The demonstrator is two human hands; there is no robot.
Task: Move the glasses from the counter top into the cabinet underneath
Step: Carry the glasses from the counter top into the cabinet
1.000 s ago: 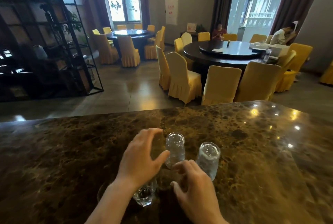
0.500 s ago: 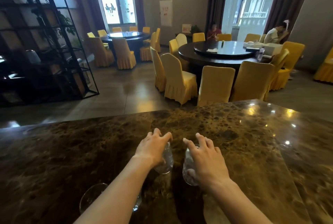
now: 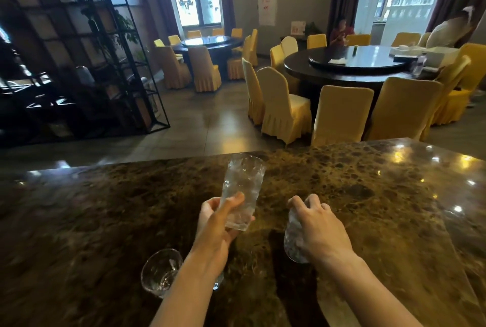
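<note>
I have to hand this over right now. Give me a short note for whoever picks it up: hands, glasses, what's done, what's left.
Left hand: gripping a tall textured glass, lifted off the marble counter and tilted.
Right hand: closed over the top of a second glass; it appears to be at counter level, and contact with the counter is hard to tell.
A third glass sits on the counter near the front edge, beside the left forearm, untouched.
Done: two glasses grasped, one raised.
Left: lower both into the cabinet underneath, which is out of view, then come back for the third.
</note>
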